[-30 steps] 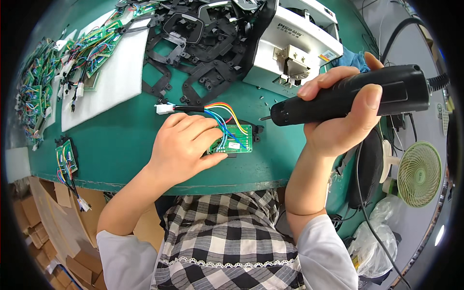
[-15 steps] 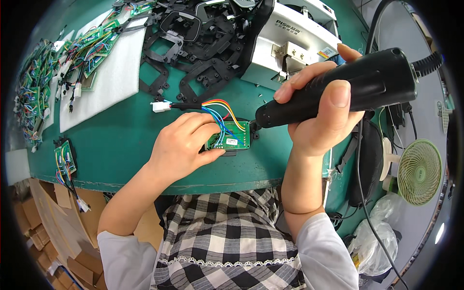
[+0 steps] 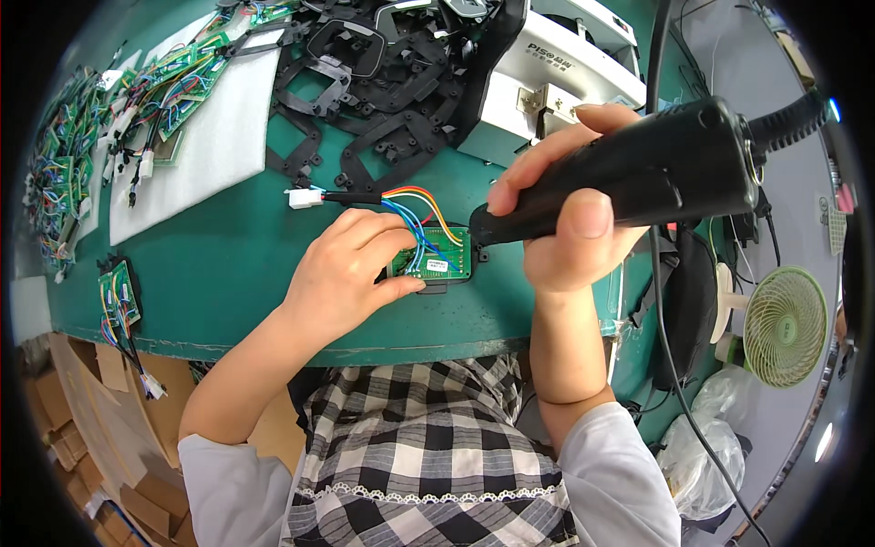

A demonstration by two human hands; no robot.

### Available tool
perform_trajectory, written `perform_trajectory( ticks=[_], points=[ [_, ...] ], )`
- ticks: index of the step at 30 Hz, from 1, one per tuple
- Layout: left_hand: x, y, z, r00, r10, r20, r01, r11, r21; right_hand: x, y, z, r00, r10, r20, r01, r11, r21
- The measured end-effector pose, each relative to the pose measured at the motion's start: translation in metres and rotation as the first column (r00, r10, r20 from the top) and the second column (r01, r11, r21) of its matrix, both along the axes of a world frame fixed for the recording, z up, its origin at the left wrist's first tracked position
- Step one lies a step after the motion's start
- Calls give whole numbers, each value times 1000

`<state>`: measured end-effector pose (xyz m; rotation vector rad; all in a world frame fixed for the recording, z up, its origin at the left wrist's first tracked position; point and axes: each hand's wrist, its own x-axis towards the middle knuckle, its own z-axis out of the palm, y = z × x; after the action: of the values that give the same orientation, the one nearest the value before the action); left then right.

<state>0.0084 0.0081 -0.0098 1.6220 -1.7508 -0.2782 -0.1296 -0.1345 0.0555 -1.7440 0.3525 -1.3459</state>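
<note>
My left hand [image 3: 339, 269] rests on the green table and grips the left end of a green circuit board [image 3: 458, 259], its thumb along the near edge. Red, yellow, white and blue wires [image 3: 428, 199] arch from the board into a black sleeve that ends in a white connector [image 3: 304, 199]. Beneath the board, a black plastic frame [image 3: 482, 256] shows at the edges. My right hand [image 3: 567, 260] is wrapped round a black electric screwdriver [image 3: 629, 173], held nearly level. Its nose is at the board's upper right corner; the tip is hidden, so contact cannot be told.
Black plastic frames [image 3: 401, 137] lie heaped beyond my hands, beside a white machine [image 3: 510, 100]. Several wired boards [image 3: 187, 96] lie on white foam [image 3: 205, 173] at left; another board [image 3: 120, 292] sits nearer. A cable [image 3: 670, 337] hangs at right, near a green fan [image 3: 786, 326].
My right hand and the screwdriver have shifted left and slightly down, so the nose now reaches over the board's corner. My left hand and the board have barely moved.
</note>
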Motion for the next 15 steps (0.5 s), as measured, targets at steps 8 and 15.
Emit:
perform_trajectory(
  ticks=[8, 15],
  points=[
    [2, 1, -5, 1000, 8, -24, -7, 1000, 22, -21, -32, 40, 964, -238, 117, 245, 968, -56],
    [7, 3, 4, 1000, -10, 16, 8, 996, 94, -14, -56, 70, 927, -334, 172, 370, 891, -262]
  ],
)
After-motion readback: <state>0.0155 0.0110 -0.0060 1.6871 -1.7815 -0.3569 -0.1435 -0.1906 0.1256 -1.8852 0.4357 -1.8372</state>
